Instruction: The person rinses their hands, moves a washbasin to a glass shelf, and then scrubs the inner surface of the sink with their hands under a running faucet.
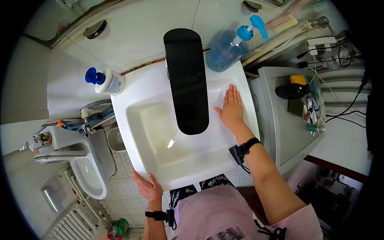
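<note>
A white ceramic washbasin point(156, 180) lies before me, with a glossy patch of light on its bowl floor. My right hand point(232, 109) is laid flat, palm down, on the basin's sloping right side. Its fingers point towards the wall and the thumb sticks out to the left; nothing is in it. At the near left corner, my left hand point(147, 186) holds the basin's rim, thumb over the front and fingers along the outer side. A large faucet with a black flat top point(187, 81) reaches over the bowl and hides part of it.
A blue pump bottle point(228, 52) stands at the back right corner, a white bottle with a blue pump point(111, 81) at the back left. To the right, a grey-topped appliance point(270, 120) carries small items and cables. A toilet point(90, 174) is at left.
</note>
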A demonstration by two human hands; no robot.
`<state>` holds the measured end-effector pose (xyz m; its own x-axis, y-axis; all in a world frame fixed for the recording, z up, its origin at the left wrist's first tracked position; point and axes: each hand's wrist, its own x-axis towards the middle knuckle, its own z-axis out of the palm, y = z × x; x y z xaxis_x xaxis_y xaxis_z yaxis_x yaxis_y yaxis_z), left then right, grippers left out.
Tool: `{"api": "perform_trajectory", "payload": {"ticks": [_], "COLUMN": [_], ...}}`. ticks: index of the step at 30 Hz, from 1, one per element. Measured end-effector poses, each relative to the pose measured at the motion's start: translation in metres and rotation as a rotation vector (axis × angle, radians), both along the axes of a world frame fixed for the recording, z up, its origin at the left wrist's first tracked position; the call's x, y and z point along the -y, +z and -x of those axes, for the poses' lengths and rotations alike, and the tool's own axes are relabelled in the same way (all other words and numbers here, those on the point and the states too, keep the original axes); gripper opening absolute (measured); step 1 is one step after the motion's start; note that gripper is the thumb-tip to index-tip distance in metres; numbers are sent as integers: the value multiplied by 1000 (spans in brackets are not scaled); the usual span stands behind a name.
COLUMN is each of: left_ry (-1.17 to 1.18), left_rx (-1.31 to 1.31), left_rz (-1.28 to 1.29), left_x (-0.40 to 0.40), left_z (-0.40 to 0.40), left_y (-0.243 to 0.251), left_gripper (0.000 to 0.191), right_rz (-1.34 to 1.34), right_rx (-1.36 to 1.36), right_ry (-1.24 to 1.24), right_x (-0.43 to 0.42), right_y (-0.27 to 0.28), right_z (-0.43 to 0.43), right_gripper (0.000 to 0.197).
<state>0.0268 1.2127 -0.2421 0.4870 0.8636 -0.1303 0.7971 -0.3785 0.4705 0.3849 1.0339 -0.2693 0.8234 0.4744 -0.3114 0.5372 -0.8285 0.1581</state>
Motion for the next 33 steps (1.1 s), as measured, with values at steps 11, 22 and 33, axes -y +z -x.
{"api": "perform_trajectory", "payload": {"ticks": [11, 22, 33], "left_ry": [-54, -15, -10], "left_rx": [69, 27, 20], "left_rz": [-49, 11, 13], "left_x": [0, 3, 1], "left_z": [0, 1, -8], "left_y": [-4, -6, 6], "left_gripper": [70, 67, 69], "right_rz": [-582, -685, 125], "right_rx": [-143, -379, -153], "right_ry": [-229, -39, -18], "right_x": [-37, -33, 19], "right_y": [-73, -76, -18], "right_z": [12, 22, 41], "right_gripper": [82, 80, 68]}}
